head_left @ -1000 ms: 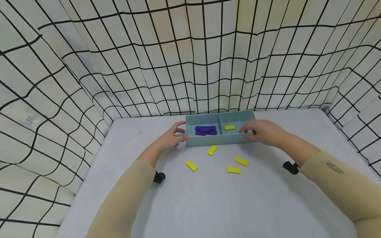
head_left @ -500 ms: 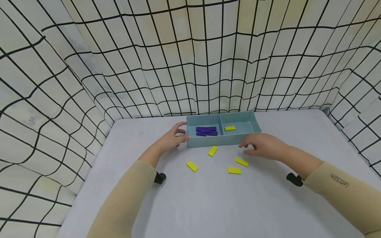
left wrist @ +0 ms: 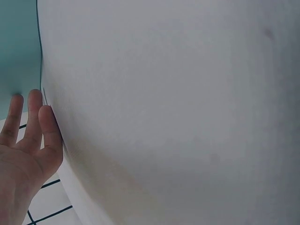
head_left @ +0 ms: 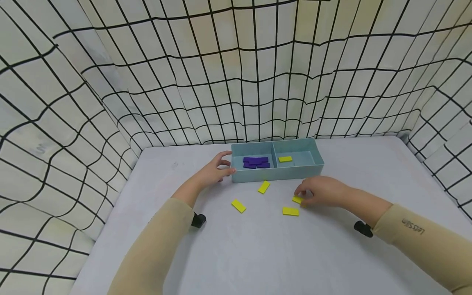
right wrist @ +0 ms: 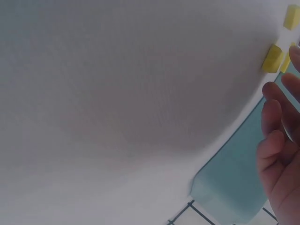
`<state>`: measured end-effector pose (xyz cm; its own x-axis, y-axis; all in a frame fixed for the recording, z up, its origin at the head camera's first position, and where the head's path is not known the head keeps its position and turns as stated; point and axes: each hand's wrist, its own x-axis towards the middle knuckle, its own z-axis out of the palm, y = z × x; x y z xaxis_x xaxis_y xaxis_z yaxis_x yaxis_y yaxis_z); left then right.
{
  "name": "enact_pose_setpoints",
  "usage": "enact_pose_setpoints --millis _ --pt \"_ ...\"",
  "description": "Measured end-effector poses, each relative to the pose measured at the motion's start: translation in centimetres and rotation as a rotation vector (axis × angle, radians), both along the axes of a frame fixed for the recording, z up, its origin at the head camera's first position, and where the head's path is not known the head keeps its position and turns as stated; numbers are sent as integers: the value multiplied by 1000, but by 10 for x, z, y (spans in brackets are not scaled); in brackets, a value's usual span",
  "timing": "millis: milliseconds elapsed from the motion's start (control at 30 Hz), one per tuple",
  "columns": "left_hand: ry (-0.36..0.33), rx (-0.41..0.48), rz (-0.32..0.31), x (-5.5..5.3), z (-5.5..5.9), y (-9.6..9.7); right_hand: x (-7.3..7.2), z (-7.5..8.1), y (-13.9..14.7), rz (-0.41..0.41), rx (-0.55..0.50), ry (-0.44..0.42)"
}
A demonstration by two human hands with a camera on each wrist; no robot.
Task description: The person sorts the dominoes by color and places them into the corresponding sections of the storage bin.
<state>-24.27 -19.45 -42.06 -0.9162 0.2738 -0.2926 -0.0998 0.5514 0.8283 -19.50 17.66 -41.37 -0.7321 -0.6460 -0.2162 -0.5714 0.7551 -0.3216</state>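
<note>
A light blue two-compartment tray stands at the back of the table. Its left half holds several purple tiles, its right half one yellow tile. My left hand rests with straight fingers against the tray's left end; the left wrist view shows those fingers along the tray wall. My right hand is down on the table in front of the tray, thumb and fingertips pinching a yellow tile. In the right wrist view that hand sits beside a yellow tile.
Three more yellow tiles lie loose on the grey table: one just before the tray, one to the left, one near my right hand. Grid-patterned cloth walls enclose the table on three sides.
My right hand has left the tray's right compartment, come toward me and dropped onto the nearest yellow tile. The left hand and tray have stayed put.
</note>
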Motion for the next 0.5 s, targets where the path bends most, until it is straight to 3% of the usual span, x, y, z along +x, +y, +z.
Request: enact_pose_setpoints --millis 500 --pt "4 -11 0 0 0 1 -1 -11 -3 11 39 0"
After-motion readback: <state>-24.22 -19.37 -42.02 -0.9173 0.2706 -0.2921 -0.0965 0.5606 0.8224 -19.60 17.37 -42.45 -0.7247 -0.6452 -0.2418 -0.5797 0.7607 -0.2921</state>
